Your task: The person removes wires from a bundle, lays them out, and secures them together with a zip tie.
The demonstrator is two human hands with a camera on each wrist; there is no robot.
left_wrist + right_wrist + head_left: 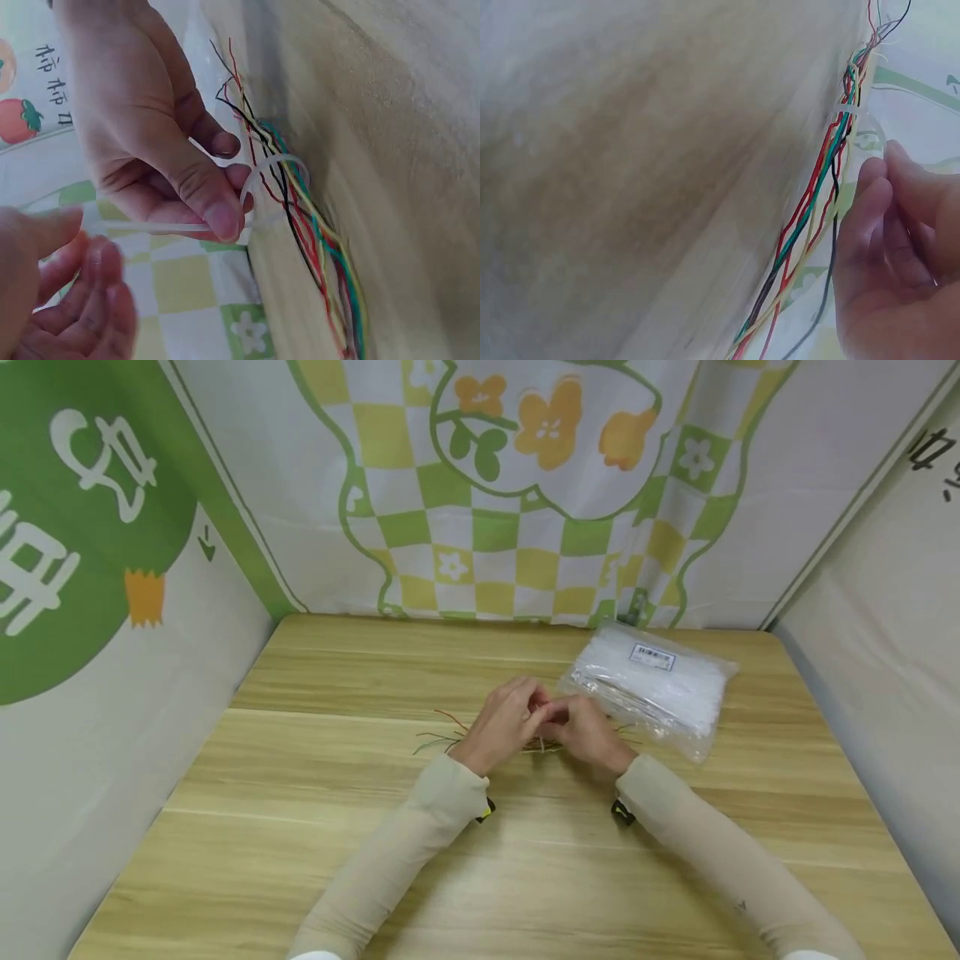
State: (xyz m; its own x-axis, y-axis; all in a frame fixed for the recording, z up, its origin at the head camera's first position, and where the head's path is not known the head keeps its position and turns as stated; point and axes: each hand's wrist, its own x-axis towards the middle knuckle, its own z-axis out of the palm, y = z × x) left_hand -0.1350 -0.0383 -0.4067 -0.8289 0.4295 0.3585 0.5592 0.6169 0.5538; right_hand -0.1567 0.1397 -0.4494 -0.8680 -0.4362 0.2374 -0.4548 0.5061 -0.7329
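A bundle of thin coloured wires, red, black, green and yellow, lies along the tabletop under both hands. Around it loops a translucent white cable tie. The right hand pinches the tie between thumb and index finger beside the bundle. In the left wrist view, the left hand is at the lower left, its thumb and index finger at the tie's straight tail; its fingertips are blurred. From the head, the left hand and right hand meet over the wires, hiding most of the tie.
A clear plastic bag packed with white ties and bearing a barcode label lies just beyond the right hand. The wooden table reaches to printed fabric walls at the back and both sides.
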